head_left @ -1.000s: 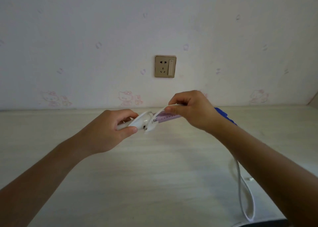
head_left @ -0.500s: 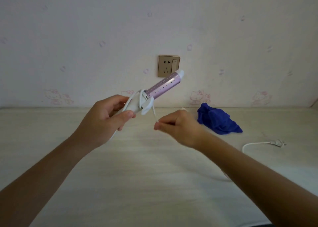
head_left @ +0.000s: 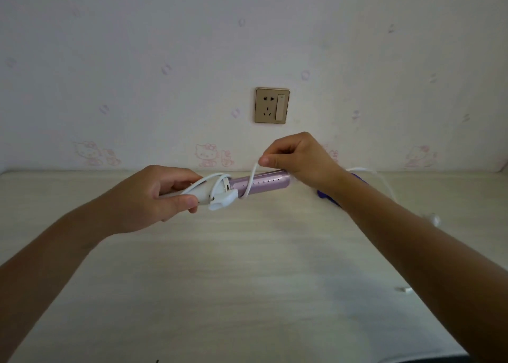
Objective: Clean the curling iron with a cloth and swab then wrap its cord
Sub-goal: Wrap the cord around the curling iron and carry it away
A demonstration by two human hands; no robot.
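My left hand (head_left: 154, 195) grips the white handle of the curling iron, held level above the table. Its pink-purple barrel (head_left: 268, 184) points right. The white cord (head_left: 251, 182) loops once round the handle near the clamp lever and crosses over the barrel. My right hand (head_left: 298, 157) pinches the cord just above the barrel, between thumb and fingers. The rest of the cord trails right behind my forearm to the plug (head_left: 434, 219) on the table. The blue cloth (head_left: 325, 195) lies mostly hidden behind my right wrist.
The pale wooden table (head_left: 247, 280) runs to a wall with a gold socket plate (head_left: 272, 105). A small white piece (head_left: 404, 289) lies on the table near my right forearm.
The iron has dropped from tilted up to level. My right hand moved from below the handle up over the barrel, carrying the cord across it and covering the blue cloth.
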